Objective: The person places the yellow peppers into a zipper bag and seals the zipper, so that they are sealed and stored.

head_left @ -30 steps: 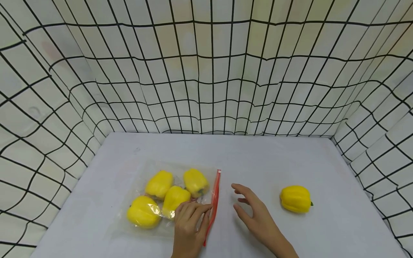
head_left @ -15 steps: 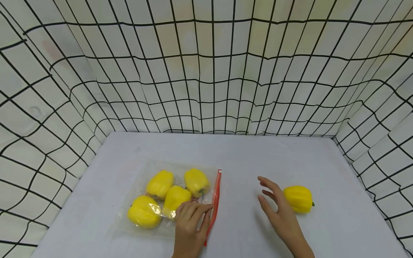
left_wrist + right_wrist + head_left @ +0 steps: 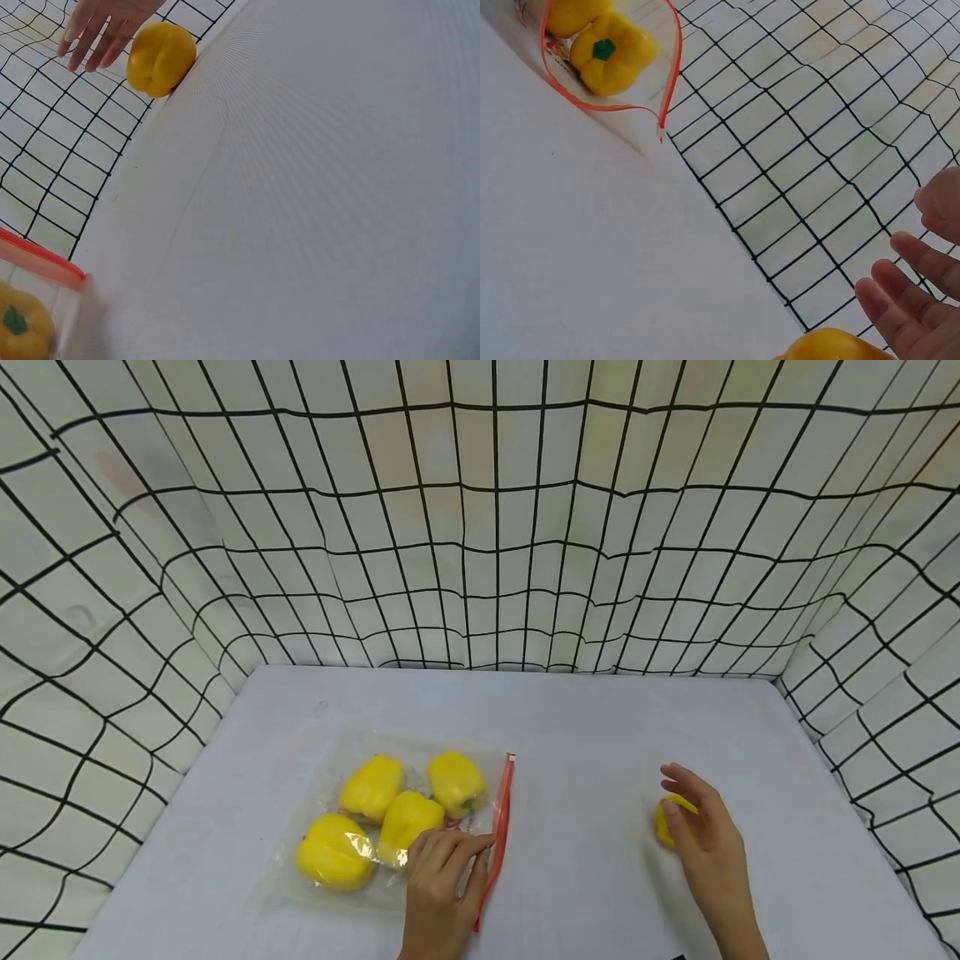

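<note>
Right hand (image 3: 701, 831): palm down, fingers loosely spread over loose yellow pepper (image 3: 664, 821) near counter's (image 3: 585, 727) right edge; grip released, not yet closed. Left hand (image 3: 442, 881): fingertips pinching clear zip bag (image 3: 330, 760) at its red seal, near front edge.

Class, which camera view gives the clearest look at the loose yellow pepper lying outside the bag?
The left wrist view: the loose yellow pepper shows almost whole there, with the right hand reaching over it. In the head view that hand covers most of it. The right wrist view catches only its top at the bottom edge.
</note>
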`<control>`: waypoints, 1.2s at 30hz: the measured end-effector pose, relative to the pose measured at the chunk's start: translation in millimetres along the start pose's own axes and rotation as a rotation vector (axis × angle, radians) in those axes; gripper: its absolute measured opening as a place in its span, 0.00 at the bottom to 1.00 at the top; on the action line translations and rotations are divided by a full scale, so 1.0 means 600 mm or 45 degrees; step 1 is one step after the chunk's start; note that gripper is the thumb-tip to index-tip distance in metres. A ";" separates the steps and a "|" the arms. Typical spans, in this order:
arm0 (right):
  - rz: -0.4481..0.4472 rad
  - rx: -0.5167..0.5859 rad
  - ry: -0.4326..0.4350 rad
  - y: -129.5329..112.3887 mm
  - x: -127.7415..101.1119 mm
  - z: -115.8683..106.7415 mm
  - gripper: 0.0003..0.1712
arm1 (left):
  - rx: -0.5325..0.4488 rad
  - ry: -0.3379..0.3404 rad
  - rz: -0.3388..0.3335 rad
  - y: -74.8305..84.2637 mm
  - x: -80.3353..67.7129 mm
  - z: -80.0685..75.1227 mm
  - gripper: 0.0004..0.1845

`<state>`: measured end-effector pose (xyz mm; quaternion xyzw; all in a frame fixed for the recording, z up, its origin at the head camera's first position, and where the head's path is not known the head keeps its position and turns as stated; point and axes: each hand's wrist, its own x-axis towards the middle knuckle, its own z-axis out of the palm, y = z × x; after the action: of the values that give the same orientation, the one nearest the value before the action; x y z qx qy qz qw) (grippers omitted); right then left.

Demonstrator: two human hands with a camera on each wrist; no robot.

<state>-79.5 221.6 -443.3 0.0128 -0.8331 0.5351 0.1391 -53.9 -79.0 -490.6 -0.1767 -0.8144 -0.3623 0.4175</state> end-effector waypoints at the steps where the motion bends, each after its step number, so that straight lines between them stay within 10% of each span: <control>1: 0.016 0.009 0.027 0.000 0.000 -0.005 0.26 | 0.002 -0.004 -0.003 0.000 0.000 0.000 0.06; 15: 0.303 0.404 0.168 0.018 0.002 -0.072 0.27 | -0.001 -0.046 -0.054 0.005 0.000 -0.005 0.07; 26: 0.219 0.677 0.069 0.055 -0.001 -0.117 0.30 | -0.005 -0.041 -0.050 0.005 0.002 -0.004 0.08; 36: 0.397 0.421 -0.139 0.092 0.003 -0.137 0.35 | -0.011 -0.027 -0.024 0.002 0.001 -0.004 0.09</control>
<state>-72.7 318.8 -459.8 -0.0646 -0.7322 0.6779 0.0054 -52.1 -79.9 -488.4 -0.1748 -0.8188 -0.3678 0.4046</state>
